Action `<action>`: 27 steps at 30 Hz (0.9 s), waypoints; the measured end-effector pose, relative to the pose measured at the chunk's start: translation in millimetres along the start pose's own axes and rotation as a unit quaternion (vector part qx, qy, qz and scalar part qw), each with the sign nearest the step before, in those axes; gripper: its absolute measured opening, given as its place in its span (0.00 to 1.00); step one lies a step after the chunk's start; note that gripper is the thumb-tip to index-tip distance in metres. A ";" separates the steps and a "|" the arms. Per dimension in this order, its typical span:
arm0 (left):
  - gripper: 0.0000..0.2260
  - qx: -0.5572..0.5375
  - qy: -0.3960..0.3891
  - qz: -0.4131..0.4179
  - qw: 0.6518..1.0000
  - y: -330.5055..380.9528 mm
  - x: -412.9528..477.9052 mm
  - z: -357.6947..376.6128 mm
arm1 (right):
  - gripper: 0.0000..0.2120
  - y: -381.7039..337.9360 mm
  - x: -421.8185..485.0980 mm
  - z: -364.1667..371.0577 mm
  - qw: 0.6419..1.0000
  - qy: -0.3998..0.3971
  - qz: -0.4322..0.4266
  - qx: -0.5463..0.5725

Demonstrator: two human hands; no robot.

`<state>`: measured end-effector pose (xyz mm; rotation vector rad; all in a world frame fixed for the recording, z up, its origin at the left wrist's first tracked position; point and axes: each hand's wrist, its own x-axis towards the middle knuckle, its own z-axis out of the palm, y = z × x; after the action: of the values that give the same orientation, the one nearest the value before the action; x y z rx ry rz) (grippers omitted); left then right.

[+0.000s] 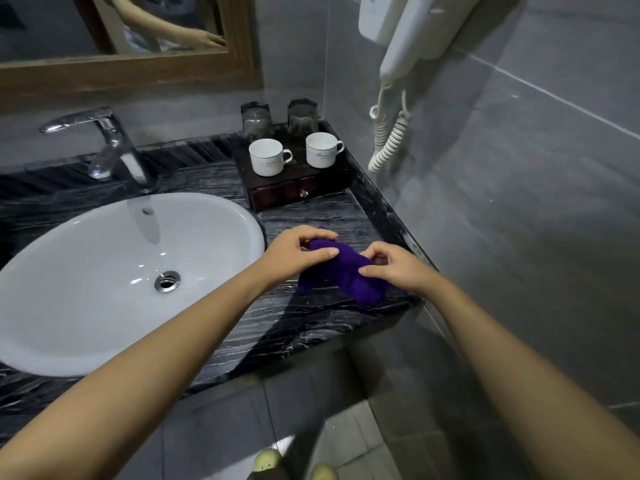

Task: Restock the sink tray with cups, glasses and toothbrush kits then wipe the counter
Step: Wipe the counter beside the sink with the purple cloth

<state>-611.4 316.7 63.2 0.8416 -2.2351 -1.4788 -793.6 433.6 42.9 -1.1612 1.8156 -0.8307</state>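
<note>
Left hand (297, 251), right hand (398, 269) pinch purple cloth (346, 273); glasses (257, 122) blurred

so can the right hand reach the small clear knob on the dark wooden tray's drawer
Probably yes: only bare black marble counter lies between the right hand and the small clear drawer knob, though it pinches the purple cloth.

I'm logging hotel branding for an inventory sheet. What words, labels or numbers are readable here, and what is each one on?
Nothing here reads clearly.
On the left cup: faint grey print on its side, too blurred to read.
On the right cup: faint script print, too blurred to read.
On the hair dryer holder: small dark marks at the picture's top edge, cut off and unreadable.
On the tray and the purple cloth: no text visible.
</note>
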 end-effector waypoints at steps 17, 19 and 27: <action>0.17 -0.148 -0.093 0.079 0.981 16.8 11.8 -0.8 | 0.06 -3.9 9.4 -4.1 0.997 0.074 0.002 0.021; 0.17 -0.153 -0.087 0.048 0.983 -0.9 11.7 -0.4 | 0.05 -5.0 13.1 -4.7 0.989 0.118 0.031 -0.079; 0.18 0.137 -0.013 -0.031 0.990 -52.5 31.9 -4.9 | 0.17 -0.3 43.3 32.1 0.894 0.172 0.124 -0.396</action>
<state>-617.9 277.9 15.8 0.9854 -2.4910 -1.2303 -775.9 390.1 16.4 -1.2589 2.6637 -0.1138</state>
